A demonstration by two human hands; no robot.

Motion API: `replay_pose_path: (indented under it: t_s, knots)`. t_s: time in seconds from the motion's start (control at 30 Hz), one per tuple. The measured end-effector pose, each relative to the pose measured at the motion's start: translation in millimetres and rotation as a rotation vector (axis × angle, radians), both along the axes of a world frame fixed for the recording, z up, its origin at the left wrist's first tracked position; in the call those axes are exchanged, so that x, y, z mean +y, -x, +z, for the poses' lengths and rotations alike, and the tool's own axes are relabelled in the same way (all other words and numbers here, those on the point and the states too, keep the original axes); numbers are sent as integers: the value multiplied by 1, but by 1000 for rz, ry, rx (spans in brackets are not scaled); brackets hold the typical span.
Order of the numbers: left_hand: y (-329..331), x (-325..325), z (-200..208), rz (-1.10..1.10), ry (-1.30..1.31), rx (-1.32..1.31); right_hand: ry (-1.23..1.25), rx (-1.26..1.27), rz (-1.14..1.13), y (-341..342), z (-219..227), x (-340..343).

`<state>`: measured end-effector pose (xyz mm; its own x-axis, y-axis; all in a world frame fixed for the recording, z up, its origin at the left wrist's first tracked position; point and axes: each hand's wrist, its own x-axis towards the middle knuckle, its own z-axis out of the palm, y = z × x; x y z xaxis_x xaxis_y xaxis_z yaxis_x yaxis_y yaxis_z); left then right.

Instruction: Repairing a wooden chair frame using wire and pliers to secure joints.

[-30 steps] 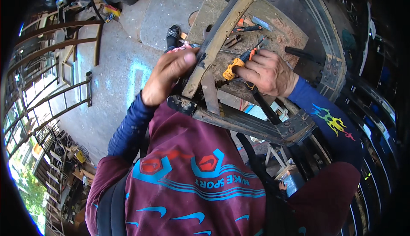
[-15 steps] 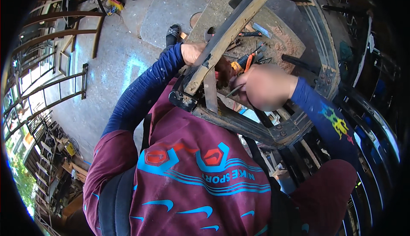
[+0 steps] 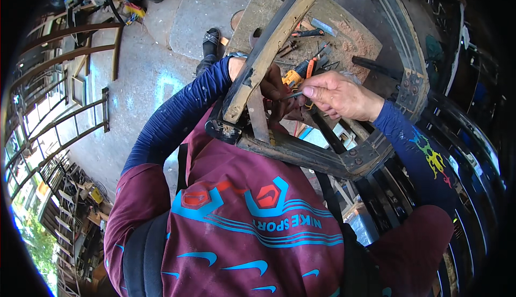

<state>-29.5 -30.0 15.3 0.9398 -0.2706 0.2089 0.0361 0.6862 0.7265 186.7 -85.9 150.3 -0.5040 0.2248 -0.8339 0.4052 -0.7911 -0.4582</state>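
A worn dark wooden frame (image 3: pixel 301 157) with bolted corners stands against my torso, its thick beam (image 3: pixel 263 60) slanting up and away. My left hand (image 3: pixel 273 86) reaches behind that beam; its wrist shows on the near side and its curled fingers on the other. What those fingers hold is too small to make out. My right hand (image 3: pixel 346 97) pinches a thin grey rod (image 3: pixel 292 96) between thumb and fingers, its tip pointing at the left fingertips. Just beyond the hands lie a yellow power tool (image 3: pixel 292 78) and an orange-handled tool (image 3: pixel 311 67).
Sawdust (image 3: pixel 357 42) and several hand tools cover a board (image 3: pixel 258 15) beyond the frame. Slatted dark metalwork (image 3: pixel 457 136) stands close on the right. Wooden frames (image 3: pixel 80 109) line the left side. My sandalled foot (image 3: pixel 211 38) rests on the concrete floor (image 3: pixel 156 55).
My right hand has turned, so its thumb and the pinched rod show more plainly. More of the left fingers is visible beside the beam. The frame sits slightly further left in view.
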Motion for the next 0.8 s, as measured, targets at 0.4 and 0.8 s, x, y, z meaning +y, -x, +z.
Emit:
replay_pose_path:
  t_s: [0.4,0.8]
  knots:
    - [-11,-9,-13,-43,125,-166,202,182,-201,-3,-6,-13]
    - [-4,-4,-10,-55,107,-56,384,179,-308,1,-5,-10]
